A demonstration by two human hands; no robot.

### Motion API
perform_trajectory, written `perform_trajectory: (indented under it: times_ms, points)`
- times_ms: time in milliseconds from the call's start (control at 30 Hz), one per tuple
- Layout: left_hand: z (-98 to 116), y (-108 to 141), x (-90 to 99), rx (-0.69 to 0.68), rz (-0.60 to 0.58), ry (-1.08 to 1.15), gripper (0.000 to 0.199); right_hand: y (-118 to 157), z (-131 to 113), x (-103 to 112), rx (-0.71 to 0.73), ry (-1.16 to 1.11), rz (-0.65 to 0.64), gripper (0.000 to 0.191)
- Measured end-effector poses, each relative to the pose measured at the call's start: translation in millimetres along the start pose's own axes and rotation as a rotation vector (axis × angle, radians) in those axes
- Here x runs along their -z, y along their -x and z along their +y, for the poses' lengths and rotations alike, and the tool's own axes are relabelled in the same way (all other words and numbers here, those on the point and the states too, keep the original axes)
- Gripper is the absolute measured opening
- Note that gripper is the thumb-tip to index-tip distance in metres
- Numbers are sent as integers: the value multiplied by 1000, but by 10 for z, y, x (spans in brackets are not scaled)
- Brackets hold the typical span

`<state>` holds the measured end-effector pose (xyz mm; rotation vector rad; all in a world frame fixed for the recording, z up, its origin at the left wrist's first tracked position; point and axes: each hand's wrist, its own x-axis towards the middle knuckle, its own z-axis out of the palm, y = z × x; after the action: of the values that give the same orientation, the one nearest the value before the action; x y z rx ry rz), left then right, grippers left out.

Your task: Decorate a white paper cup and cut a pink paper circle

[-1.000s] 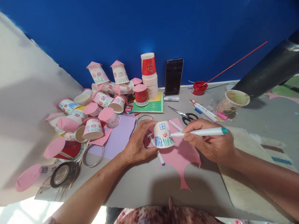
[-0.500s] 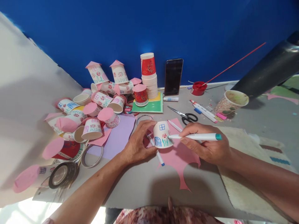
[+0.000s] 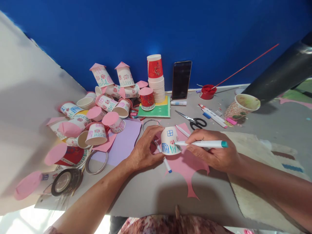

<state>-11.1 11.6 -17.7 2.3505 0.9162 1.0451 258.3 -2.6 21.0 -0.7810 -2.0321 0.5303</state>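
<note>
A white paper cup (image 3: 170, 139) stands upside down, steadied by my left hand (image 3: 147, 148), whose fingers wrap its left side. Drawn on the cup are a blue window, a blue door shape, red flowers and green grass strokes. My right hand (image 3: 212, 151) grips a green marker (image 3: 209, 143), its tip at the cup's right side near the grass. Below the cup lies a pink paper sheet (image 3: 190, 175) with curved cut-outs. A blue-ended marker (image 3: 168, 165) rests beside my left fingers, and another white marker (image 3: 182, 131) lies behind the cup.
Decorated cups with pink paper tops (image 3: 97, 134) crowd the left side. Behind stand stacked cups (image 3: 156, 79) and a phone (image 3: 181, 80). Scissors (image 3: 195, 122), several markers (image 3: 214, 115), a red pot (image 3: 208, 92) and a patterned cup (image 3: 241, 107) sit to the right. Tape (image 3: 63, 182) lies at left.
The marker in my right hand has shifted very slightly left, its tip still by the grass strokes. My left hand stays on the cup, and the view has shifted a little.
</note>
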Motion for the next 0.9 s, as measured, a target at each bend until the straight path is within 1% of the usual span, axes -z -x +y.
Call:
perform_trajectory:
  times_ms: [133,367,567,767,900]
  points:
    - [-11,2,1,5,-3,-11,80,4,-2,8,-18,8,-18,10]
    - [-18,12,4,-1,2,5,82,4,8,16,-48,37,19,12]
    - [3,3,7,12,-19,15,78,-1,14,10,-26,7,30,8]
    - [12,-3,14,16,-22,7,74,-5,-6,11,-61,5,33,10]
    - [0,12,15,17,-29,13,76,-8,-6,4,-44,6,24,10]
